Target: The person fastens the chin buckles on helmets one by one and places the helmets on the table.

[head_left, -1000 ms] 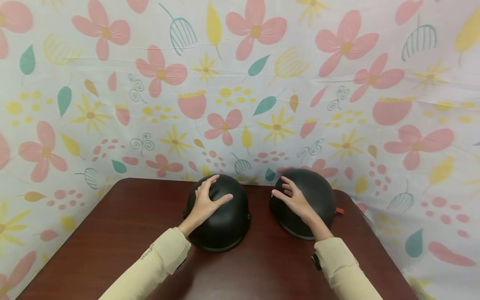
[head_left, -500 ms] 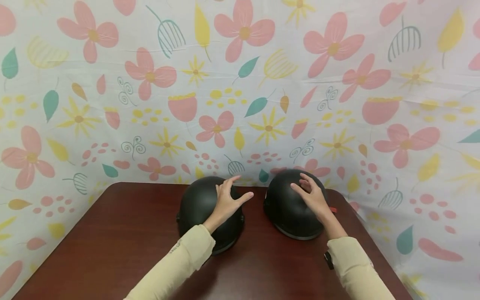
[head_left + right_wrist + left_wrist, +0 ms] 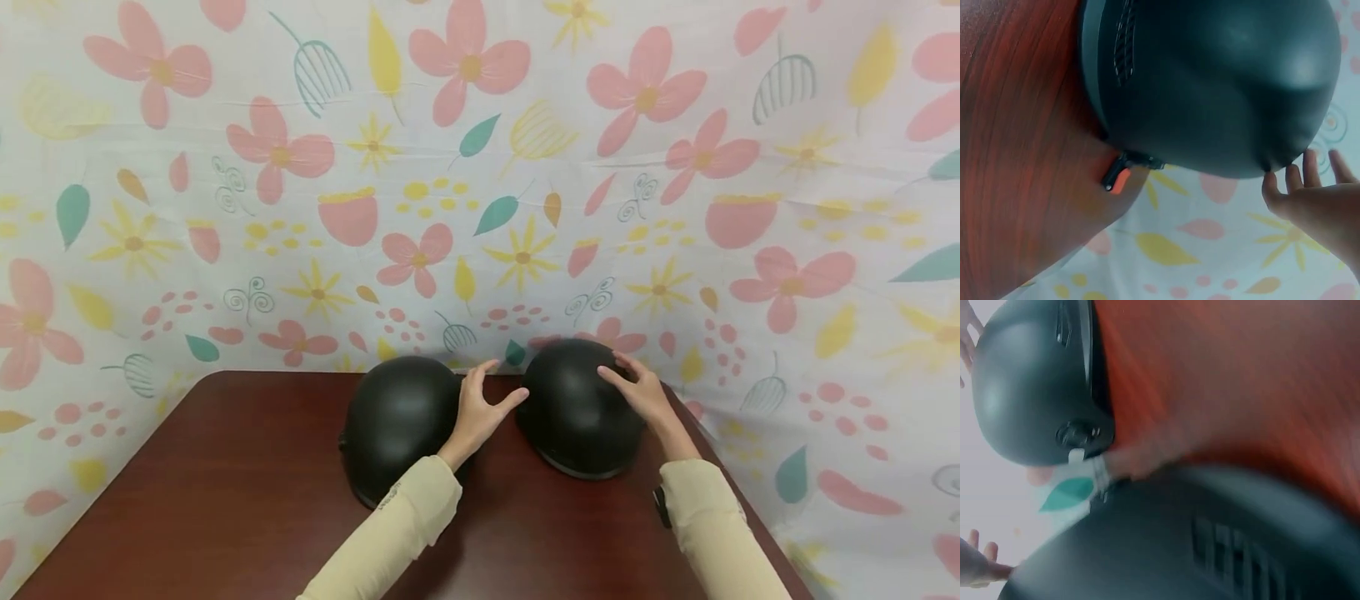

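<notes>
Two black helmets rest dome-up on a table. Over the right side of the left helmet point(image 3: 397, 417) reaches my left hand point(image 3: 480, 410), fingers and thumb spread, its thumb pointing at the gap between the helmets. In the left wrist view that hand point(image 3: 979, 565) shows at the lower left beyond the near dome. My right hand point(image 3: 645, 393) is at the upper right of the right helmet point(image 3: 573, 408). The right wrist view has its loosely bent fingers point(image 3: 1310, 169) at the dome's edge; whether they touch I cannot tell. Neither hand grips anything.
A dark red-brown wooden table point(image 3: 247, 483) bears both helmets near its back edge. Behind it hangs a white cloth point(image 3: 450, 292) with printed flowers and leaves. A black and red buckle point(image 3: 1121, 177) sticks out beside the right helmet's rim.
My left hand has moved right, from over the left helmet's dome to its right side. My right hand has shifted right across the right helmet. The head view has turned slightly right.
</notes>
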The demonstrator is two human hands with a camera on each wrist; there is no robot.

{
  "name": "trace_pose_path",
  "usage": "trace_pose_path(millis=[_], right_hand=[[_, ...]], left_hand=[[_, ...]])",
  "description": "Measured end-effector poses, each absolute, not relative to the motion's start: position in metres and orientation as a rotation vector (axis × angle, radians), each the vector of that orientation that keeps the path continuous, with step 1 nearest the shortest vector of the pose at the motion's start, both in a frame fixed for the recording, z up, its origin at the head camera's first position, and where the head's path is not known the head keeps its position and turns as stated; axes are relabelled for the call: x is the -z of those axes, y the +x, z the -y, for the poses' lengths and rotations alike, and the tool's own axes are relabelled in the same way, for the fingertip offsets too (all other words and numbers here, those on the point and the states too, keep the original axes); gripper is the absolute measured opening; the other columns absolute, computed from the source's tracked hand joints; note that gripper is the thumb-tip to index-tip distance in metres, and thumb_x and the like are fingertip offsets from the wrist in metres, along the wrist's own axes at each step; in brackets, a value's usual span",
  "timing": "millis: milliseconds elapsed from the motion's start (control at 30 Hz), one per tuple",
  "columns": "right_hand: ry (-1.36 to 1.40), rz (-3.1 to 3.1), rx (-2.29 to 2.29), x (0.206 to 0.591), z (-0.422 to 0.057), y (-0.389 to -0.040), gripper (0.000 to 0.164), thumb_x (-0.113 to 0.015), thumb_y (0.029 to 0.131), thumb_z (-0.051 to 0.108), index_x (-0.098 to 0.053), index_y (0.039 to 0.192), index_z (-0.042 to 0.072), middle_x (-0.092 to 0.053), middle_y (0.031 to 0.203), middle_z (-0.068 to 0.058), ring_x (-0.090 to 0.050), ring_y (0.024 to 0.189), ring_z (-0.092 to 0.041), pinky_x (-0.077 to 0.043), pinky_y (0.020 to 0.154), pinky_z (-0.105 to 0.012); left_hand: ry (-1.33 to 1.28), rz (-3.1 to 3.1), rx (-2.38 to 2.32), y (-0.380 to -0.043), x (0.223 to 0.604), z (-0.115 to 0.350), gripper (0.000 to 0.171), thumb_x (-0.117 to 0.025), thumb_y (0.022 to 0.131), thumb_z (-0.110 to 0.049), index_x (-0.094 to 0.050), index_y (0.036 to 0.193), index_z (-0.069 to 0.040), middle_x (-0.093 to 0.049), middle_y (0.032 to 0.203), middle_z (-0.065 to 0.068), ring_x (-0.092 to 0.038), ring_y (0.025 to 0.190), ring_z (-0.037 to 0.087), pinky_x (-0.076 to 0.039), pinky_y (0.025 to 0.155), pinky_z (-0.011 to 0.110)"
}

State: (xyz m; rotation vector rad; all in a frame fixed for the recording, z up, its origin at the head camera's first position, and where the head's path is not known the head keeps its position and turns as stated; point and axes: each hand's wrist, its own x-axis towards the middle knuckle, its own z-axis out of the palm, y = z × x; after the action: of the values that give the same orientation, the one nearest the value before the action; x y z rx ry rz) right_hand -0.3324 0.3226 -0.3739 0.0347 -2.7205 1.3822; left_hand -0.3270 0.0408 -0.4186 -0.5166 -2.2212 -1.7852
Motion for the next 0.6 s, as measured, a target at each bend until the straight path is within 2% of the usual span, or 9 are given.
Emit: trace_pose_path(millis=[33,133,200,367,467,600], right_hand=[[0.041,2.714,-1.393,0.375,-0.325,-0.333,0.076,-0.054,0.097,0.048,-0.024,0.156,0.009,-0.027,0.157,-0.026,-0.020,0.147,-0.044,-0.025,0.116,-0.059],[0.063,2.721,-1.406,0.379,-0.332,-0.335,0.073,-0.055,0.097,0.046,-0.028,0.154,0.008,-0.023,0.158,-0.026,-0.020,0.147,-0.045,-0.026,0.115,-0.059],[0.060,2.754,-1.407,0.379,-0.337,-0.338,0.073,-0.057,0.097,0.045,-0.029,0.154,0.010,-0.016,0.160,-0.026,-0.018,0.147,-0.047,-0.028,0.113,-0.061],[0.008,2.836,-1.422,0.384,-0.349,-0.346,0.079,-0.061,0.093,0.049,-0.023,0.157,0.023,0.000,0.164,-0.022,-0.011,0.146,-0.052,-0.034,0.102,-0.070],[0.039,2.824,-1.468,0.393,-0.356,-0.350,0.081,-0.062,0.093,0.046,-0.019,0.158,0.027,0.000,0.164,-0.019,-0.010,0.147,-0.052,-0.030,0.105,-0.070],[0.080,2.780,-1.524,0.406,-0.363,-0.351,0.079,-0.061,0.095,0.039,-0.015,0.158,0.027,-0.001,0.165,-0.019,-0.012,0.146,-0.052,-0.027,0.109,-0.068]], left_hand=[[-0.515,2.228,1.804,-0.327,0.422,-0.045,0.069,-0.073,0.085,-0.044,-0.044,0.143,-0.019,-0.044,0.144,0.011,-0.037,0.136,0.032,-0.033,0.110,0.058],[-0.510,2.251,1.852,-0.329,0.431,-0.055,0.070,-0.073,0.085,-0.044,-0.044,0.143,-0.020,-0.043,0.143,0.011,-0.038,0.134,0.031,-0.035,0.109,0.057],[-0.511,2.280,1.873,-0.332,0.437,-0.062,0.072,-0.073,0.085,-0.044,-0.042,0.144,-0.020,-0.042,0.144,0.012,-0.039,0.134,0.032,-0.035,0.109,0.056],[-0.533,2.340,1.925,-0.344,0.449,-0.079,0.080,-0.073,0.084,-0.046,-0.038,0.149,-0.017,-0.032,0.151,0.013,-0.034,0.139,0.037,-0.034,0.110,0.057],[-0.520,2.370,1.967,-0.350,0.457,-0.087,0.085,-0.074,0.083,-0.047,-0.034,0.152,-0.019,-0.025,0.156,0.015,-0.031,0.142,0.038,-0.032,0.111,0.059],[-0.504,2.446,1.984,-0.356,0.466,-0.096,0.089,-0.076,0.081,-0.048,-0.029,0.154,-0.026,-0.018,0.159,0.017,-0.029,0.143,0.039,-0.031,0.110,0.061]])
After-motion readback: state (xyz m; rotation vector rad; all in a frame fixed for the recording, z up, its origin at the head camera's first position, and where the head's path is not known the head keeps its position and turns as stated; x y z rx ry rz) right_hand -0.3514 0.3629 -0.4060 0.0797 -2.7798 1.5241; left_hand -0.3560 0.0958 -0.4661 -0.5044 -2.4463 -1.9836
